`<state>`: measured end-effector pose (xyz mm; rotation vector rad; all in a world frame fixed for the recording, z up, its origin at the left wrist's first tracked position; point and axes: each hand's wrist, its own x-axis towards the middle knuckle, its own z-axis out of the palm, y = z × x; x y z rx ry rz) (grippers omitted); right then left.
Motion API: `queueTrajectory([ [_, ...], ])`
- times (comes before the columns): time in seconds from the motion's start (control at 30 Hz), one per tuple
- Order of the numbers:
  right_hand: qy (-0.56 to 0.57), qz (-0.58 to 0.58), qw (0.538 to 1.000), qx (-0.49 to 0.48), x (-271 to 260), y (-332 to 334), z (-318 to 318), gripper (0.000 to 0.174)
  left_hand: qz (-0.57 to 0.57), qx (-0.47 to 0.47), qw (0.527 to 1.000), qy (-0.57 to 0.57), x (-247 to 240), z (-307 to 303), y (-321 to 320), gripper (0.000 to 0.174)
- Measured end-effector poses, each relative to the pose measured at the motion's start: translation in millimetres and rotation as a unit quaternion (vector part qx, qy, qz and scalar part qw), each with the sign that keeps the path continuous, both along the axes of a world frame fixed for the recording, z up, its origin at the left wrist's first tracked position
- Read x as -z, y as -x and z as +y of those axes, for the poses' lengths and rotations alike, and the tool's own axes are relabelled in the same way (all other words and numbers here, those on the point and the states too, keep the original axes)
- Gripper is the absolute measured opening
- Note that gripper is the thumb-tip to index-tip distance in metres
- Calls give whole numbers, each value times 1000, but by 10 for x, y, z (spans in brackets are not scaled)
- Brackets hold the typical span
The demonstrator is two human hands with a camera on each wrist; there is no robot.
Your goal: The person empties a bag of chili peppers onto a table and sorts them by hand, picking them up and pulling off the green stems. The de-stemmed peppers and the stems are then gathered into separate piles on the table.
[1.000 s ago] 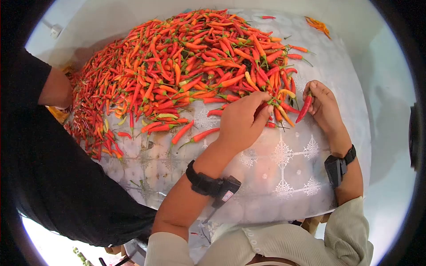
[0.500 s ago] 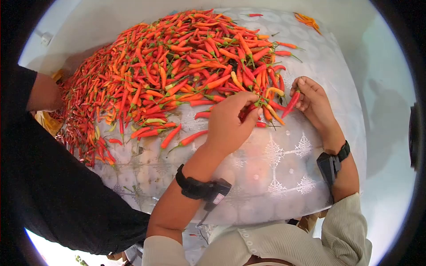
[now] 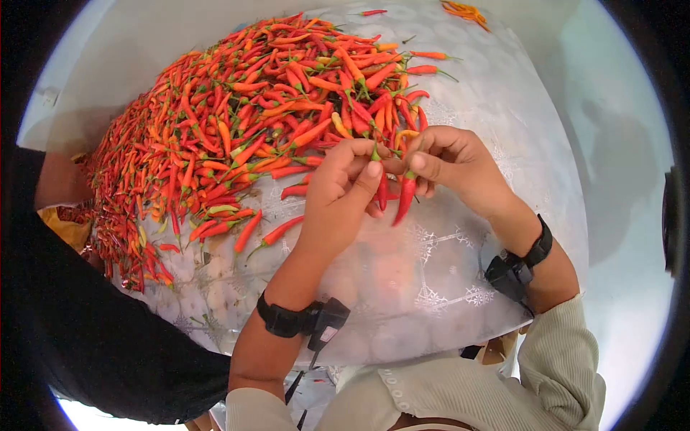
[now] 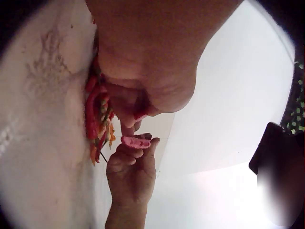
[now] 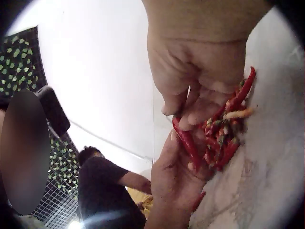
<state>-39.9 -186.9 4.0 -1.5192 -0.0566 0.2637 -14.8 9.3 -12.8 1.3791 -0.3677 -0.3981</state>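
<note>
Close together in front of the pile, both hands work at the near side of the heap in the head view. My left hand (image 3: pixel 334 197) grips a red chili pepper (image 3: pixel 382 192), its green stem end up by the thumb and forefinger. Thumb and fingers of my right hand (image 3: pixel 463 172) pinch another red chili pepper (image 3: pixel 405 200) near its green cap, tip hanging down. That second pepper also shows in the right hand in the left wrist view (image 4: pixel 136 142). Behind the hands spreads a big heap of red and orange chili peppers (image 3: pixel 251 108).
A pale plastic cover with snowflake patterns (image 3: pixel 460 266) lies under everything. A few loose peppers (image 3: pixel 280 230) lie left of the hands, and a small orange bunch (image 3: pixel 466 13) sits at the far edge. Another person in black (image 3: pixel 108 337) is at the left.
My right hand has moved left with its red pepper, up against the left hand. The left hand now shows a red pepper hanging under its fingers. The head view has shifted.
</note>
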Motion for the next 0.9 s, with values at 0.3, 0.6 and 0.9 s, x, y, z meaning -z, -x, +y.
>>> queueTrajectory([
  [0.3, -72, -54, 991, 100, 158, 80, 183, 14, 110, 94, 989, -21, -36, -14, 16, 27],
  [0.6, 34, -94, 975, 198, 254, -1, 116, 17, 144, 98, 985, 15, 21, 35, -40, 30],
  [0.9, 454, -267, 841, 122, 252, 9, 54, 19, 132, -6, 979, 156, 26, 180, -187, 31],
])
